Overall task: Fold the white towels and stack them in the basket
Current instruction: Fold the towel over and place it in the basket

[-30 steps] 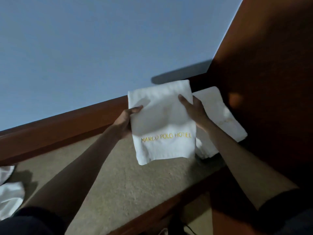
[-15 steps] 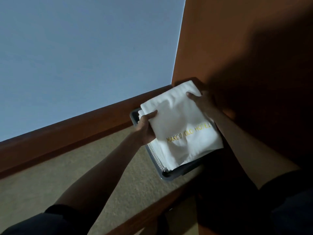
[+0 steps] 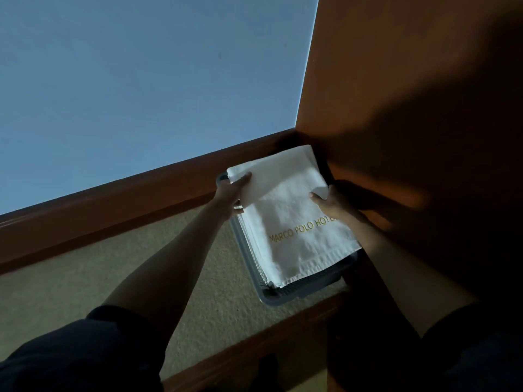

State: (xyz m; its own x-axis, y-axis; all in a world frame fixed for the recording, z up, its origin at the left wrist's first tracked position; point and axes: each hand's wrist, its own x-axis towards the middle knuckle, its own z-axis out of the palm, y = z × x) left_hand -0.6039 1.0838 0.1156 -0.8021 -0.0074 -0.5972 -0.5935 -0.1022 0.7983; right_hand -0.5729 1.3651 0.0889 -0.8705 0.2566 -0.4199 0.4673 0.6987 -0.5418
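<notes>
Two bare hands hold a folded white towel (image 3: 288, 205) over a grey basket (image 3: 285, 299), seen from above by a head-worn camera in dim light. The left hand (image 3: 230, 195) grips the towel's far left corner, thumb on top of the cloth and fingers curled underneath. The right hand (image 3: 331, 202) pinches the towel's right edge, thumb lying on the cloth, its other fingers hidden below it.

The towel lies slanted across the basket and covers most of the opening. Its near end rests on a stack of folded towels (image 3: 258, 258) already inside, whose layered edges show along the left side. Whether the far end touches the stack cannot be told. Gold lettering (image 3: 300, 231) across the towel reads "MARCO POLO HOTE", with the rest covered by the right wrist.

The basket sits on a beige textured surface (image 3: 85, 278), tucked into the corner where a reddish wooden rail (image 3: 113, 210) meets a tall wooden panel (image 3: 396, 108) on the right. A pale blue-grey wall (image 3: 141, 80) fills the upper left. Dark sleeves (image 3: 85, 352) show at the bottom edge, and both forearms are bare.
</notes>
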